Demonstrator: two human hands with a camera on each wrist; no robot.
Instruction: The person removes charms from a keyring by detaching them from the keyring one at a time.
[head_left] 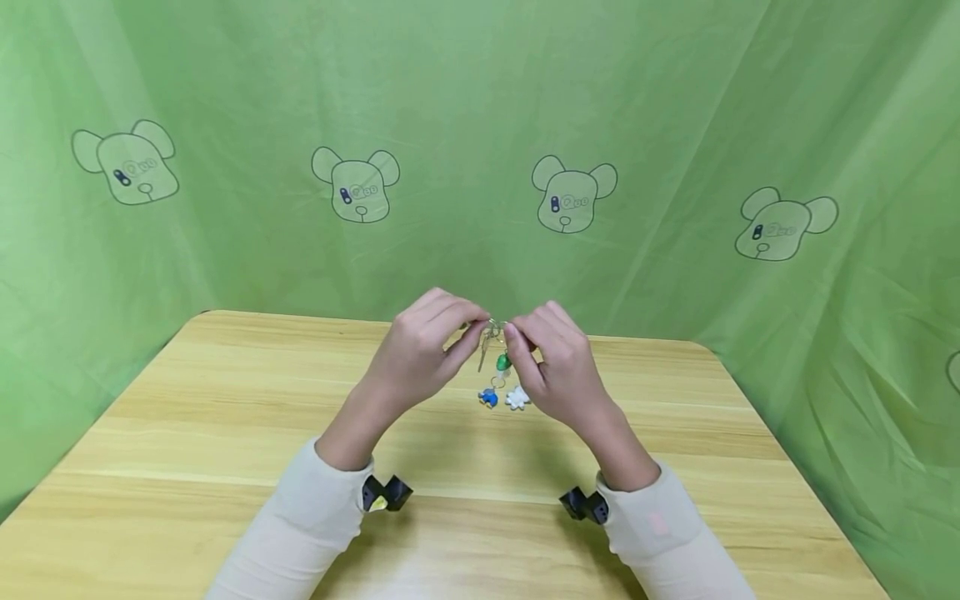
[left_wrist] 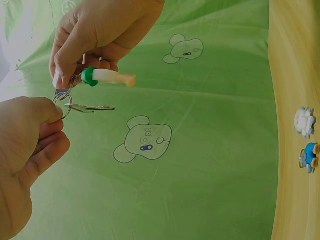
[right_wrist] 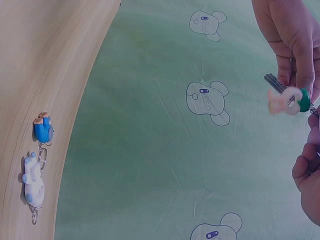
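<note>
Cream sleeves (head_left: 300, 521) with black wrist-camera mounts (head_left: 386, 493) lie nearest the viewer, above the near edge of the wooden worktop (head_left: 187, 433). Left hand (head_left: 420, 354) and right hand (head_left: 558, 367) meet in the air over the worktop's middle, toward its far edge. Each grip is closed by pinching: the left fingertips (left_wrist: 52, 111) clamp a metal key ring (left_wrist: 64, 102), and the right fingertips (left_wrist: 62, 75) pinch the same ring cluster beside them. A silver key (left_wrist: 92, 107) hangs from the ring, its long axis pointing down toward the worktop. A mushroom charm (left_wrist: 107, 76) with green cap and pale stem hangs parallel to the key, stem end down. Below the hands, a blue charm (head_left: 488, 398) and a white charm (head_left: 517, 397) rest side by side on the worktop. No legible writing; the green backdrop (head_left: 675, 125) bears printed bear heads.
</note>
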